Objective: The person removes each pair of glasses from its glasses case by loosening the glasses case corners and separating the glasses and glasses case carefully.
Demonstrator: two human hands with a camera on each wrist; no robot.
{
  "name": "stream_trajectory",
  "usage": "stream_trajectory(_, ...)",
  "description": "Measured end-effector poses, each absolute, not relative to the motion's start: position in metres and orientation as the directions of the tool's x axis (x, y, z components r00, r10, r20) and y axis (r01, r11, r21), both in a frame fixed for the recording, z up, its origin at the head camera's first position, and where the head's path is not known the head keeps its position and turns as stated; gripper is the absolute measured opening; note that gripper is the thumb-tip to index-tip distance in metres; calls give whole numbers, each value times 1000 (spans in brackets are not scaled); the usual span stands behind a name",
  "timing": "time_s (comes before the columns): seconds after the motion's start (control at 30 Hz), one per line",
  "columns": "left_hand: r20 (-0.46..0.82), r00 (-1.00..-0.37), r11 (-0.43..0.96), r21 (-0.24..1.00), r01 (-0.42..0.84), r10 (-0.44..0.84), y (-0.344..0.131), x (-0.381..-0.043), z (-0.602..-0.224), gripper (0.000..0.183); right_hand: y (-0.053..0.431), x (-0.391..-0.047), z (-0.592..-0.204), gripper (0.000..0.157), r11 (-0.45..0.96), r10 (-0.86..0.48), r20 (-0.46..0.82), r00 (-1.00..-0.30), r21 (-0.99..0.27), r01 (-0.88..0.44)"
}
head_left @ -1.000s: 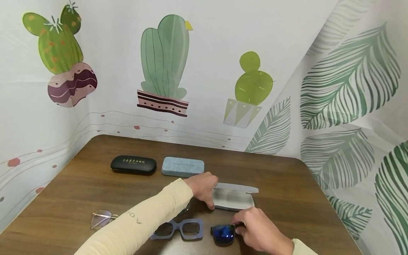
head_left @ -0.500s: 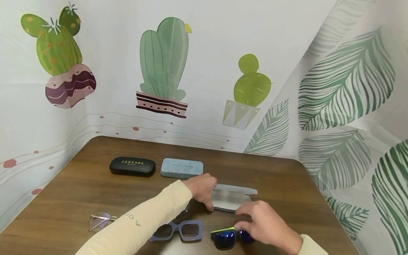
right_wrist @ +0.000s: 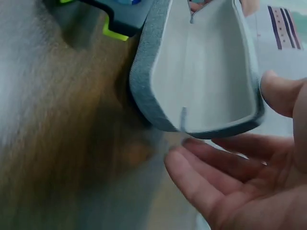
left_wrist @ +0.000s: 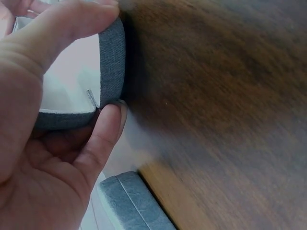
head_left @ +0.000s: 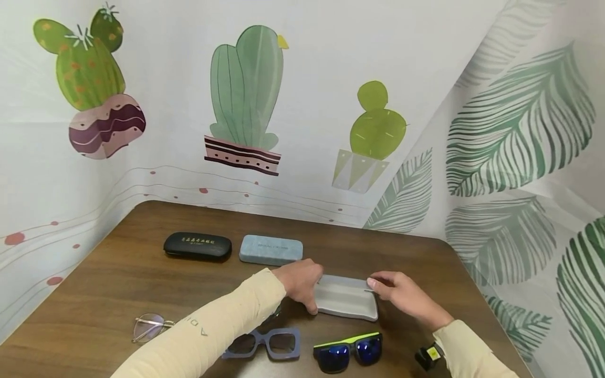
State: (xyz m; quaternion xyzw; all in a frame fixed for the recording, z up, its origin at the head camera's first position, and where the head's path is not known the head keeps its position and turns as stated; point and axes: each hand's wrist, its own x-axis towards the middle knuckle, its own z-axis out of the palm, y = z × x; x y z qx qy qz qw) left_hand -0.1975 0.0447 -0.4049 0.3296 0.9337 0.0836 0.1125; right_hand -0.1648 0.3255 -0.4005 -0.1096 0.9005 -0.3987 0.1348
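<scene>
A grey glasses case [head_left: 347, 304] with a pale lining stands with its lid raised in the head view. My left hand [head_left: 302, 283] grips its left end; in the left wrist view the thumb [left_wrist: 72, 28] lies over the rim and a finger presses near the hinge. My right hand [head_left: 406, 296] is at the right end, and in the right wrist view its thumb [right_wrist: 280, 93] touches the lid's edge with fingers curled behind. Sunglasses [head_left: 350, 352] with blue lenses and lime-green trim lie in front of the case.
Black [head_left: 197, 245] and light blue [head_left: 271, 249] glasses cases stand shut at the back of the wooden table [head_left: 108, 283]. Blue-framed glasses [head_left: 283, 344] and thin metal-framed glasses [head_left: 150, 328] lie in front. A small black item [head_left: 429, 357] lies near my right sleeve.
My right hand has let go of the sunglasses and moved up and right to the grey case's lid. The lid now stands at a different tilt. My left hand has stayed put.
</scene>
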Motion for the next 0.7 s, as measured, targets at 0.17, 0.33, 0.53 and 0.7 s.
stream_trajectory(0.17, -165, -752, 766, 235, 599, 638, 45, -197, -403, 44, 328, -172, -405, 53, 547, -378, -219, -900, -837, -26)
stream_trajectory(0.33, -171, -749, 763, 246, 597, 641, 44, -197, -402, 42, 328, -174, -403, 48, 593, -377, -198, -905, -802, -72)
stream_trajectory(0.53, -171, -747, 762, 246, 599, 643, 44, -195, -402, 40, 328, -174, -404, 44, 652, -388, -165, -907, -745, -143)
stream_trajectory(0.7, -178, -745, 763, 245, 599, 642, 44, -195, -404, 39, 329, -174, -406, 43, 635, -419, -145, -896, -753, -175)
